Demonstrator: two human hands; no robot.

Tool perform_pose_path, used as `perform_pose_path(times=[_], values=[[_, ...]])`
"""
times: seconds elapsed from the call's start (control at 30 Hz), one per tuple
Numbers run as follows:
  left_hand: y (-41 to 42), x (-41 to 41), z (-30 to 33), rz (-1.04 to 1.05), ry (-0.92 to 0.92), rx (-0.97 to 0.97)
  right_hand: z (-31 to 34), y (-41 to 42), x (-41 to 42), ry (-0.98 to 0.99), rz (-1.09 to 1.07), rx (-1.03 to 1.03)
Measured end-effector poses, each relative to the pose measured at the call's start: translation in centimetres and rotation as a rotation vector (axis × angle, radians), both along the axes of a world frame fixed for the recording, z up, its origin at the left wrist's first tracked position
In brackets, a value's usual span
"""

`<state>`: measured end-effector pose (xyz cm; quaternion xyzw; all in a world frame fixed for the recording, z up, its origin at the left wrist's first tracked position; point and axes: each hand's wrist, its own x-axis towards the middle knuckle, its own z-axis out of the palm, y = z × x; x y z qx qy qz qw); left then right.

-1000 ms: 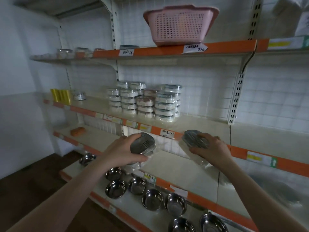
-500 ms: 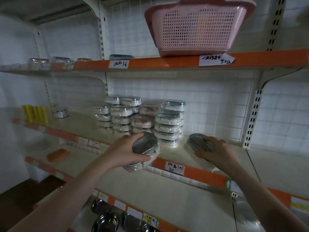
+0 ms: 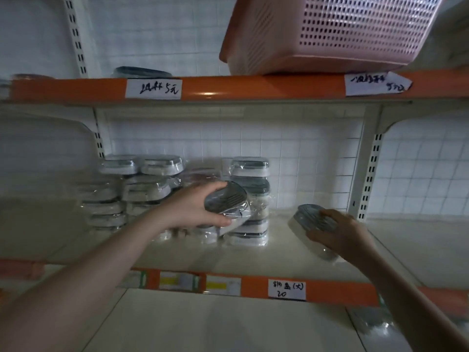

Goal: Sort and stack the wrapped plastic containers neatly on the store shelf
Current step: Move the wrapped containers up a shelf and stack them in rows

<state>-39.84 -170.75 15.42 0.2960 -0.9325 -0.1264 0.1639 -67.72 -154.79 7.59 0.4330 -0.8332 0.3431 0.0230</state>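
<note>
My left hand (image 3: 195,209) grips a wrapped grey-lidded container (image 3: 229,204), tilted, in front of the stacks of wrapped containers (image 3: 250,199) on the middle shelf (image 3: 253,257). My right hand (image 3: 337,232) holds a second wrapped container (image 3: 307,224), tilted, low over the shelf surface right of the stacks; whether it touches the shelf I cannot tell. More stacks (image 3: 144,189) stand further left, several containers high.
A pink perforated basket (image 3: 342,31) sits on the upper shelf (image 3: 253,88) directly overhead. A slotted upright (image 3: 368,179) and bracket stand just right of my right hand. Paper price labels (image 3: 286,289) line the orange shelf edges. A lower shelf (image 3: 203,323) lies beneath.
Both hands have carried their containers up and forward onto the middle shelf, close to the stacks. The view has moved in and up; the steel bowls below have left the frame.
</note>
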Motion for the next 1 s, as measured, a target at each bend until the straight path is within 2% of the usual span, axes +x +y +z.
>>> perform_pose_path(times=[0.33, 0.57, 0.8, 1.0], values=[[-6.8, -7.7, 4.3, -0.168, -0.009, -0.026, 0.5, 0.7, -2.8, 0.022, -0.167, -0.009], [-10.0, -12.2, 5.0, -0.200, -0.127, -0.053, 0.7, 0.3, -6.0, 0.062, -0.203, 0.021], [-12.9, -14.0, 4.0, -0.203, -0.223, 0.077, 0.1, 0.2, -8.2, 0.045, -0.218, 0.012], [-13.7, -14.2, 3.8, -0.211, -0.203, 0.134, -1.0, -0.1, -9.3, 0.051, -0.227, 0.000]])
